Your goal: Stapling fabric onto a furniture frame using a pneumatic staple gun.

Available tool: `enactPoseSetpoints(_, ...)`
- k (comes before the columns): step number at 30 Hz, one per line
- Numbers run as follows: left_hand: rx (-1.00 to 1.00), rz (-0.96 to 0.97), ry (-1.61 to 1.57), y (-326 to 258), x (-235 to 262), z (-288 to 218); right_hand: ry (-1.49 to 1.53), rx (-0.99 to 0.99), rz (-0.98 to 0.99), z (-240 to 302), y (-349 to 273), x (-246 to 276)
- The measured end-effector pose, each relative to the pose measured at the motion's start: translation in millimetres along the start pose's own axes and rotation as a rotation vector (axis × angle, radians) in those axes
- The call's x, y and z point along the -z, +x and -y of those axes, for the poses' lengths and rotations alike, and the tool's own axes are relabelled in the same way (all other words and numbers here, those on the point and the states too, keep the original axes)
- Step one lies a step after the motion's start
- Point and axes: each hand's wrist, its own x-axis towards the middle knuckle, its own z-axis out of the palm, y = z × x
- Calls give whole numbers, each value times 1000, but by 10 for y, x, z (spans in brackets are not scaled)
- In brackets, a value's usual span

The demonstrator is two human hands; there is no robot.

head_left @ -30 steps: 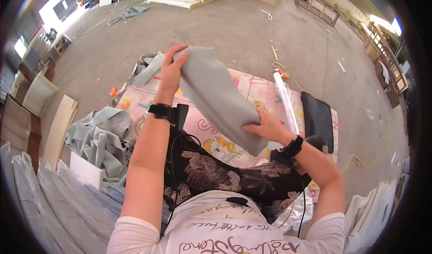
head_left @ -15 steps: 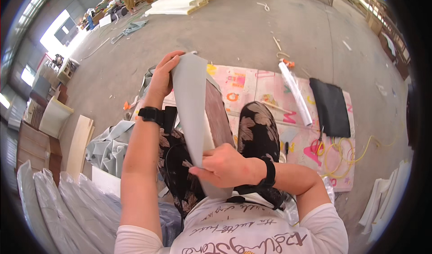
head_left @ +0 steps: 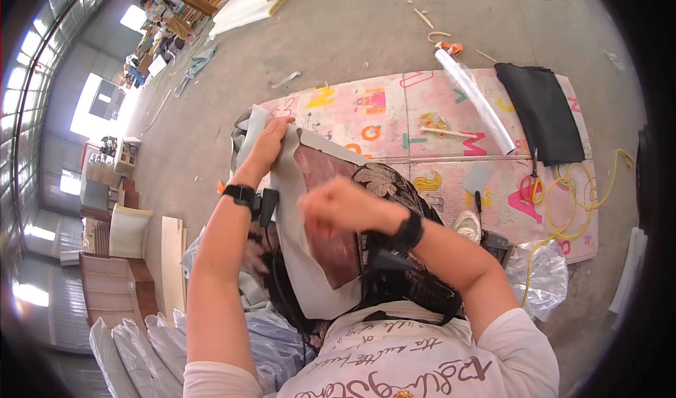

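Observation:
Across my lap lies a reddish-brown board [head_left: 327, 169] with a pale grey sheet [head_left: 287, 218] of fabric or leather-like material along its left side and around its ends. My left hand [head_left: 271, 144] is closed on the sheet at the board's far left corner, its fingers bent over the edge. Above the board's middle is my right hand [head_left: 345, 206], smeared by motion. Its fingers look curled, but whether they hold anything is hidden. More of the grey material bunches beyond my left hand.
A pink lettered mat [head_left: 391, 95] lies ahead. On it are a clear film roll [head_left: 475, 102], folded black cloth [head_left: 546, 116], scissors [head_left: 535, 187] and yellow cord [head_left: 588, 215]. A clear plastic bag [head_left: 539, 271] lies at right. Plastic-wrapped pieces [head_left: 130, 356] stand lower left. People [head_left: 165, 14] are far left.
The board and sheet have tipped flatter, showing more of the board's brown face. My right hand has left the sheet's near edge and moved up over the board. My view has shifted.

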Motion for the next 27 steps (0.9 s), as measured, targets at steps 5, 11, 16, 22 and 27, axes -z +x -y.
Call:
enactPoseSetpoints(5,205,38,-577,-290,22,-241,-214,99,-475,-395,554,698)
enactPoseSetpoints(11,181,116,-547,-197,88,-167,-373,101,-523,-591,1199,672)
enactPoseSetpoints(16,132,150,-516,-142,137,-113,224,-9,-384,-651,1240,775)
enactPoseSetpoints(22,65,325,-408,101,245,-89,403,-92,-325,-351,1087,902)
enactPoseSetpoints(27,0,391,-275,134,305,-121,45,-241,-185,13,1135,1006)
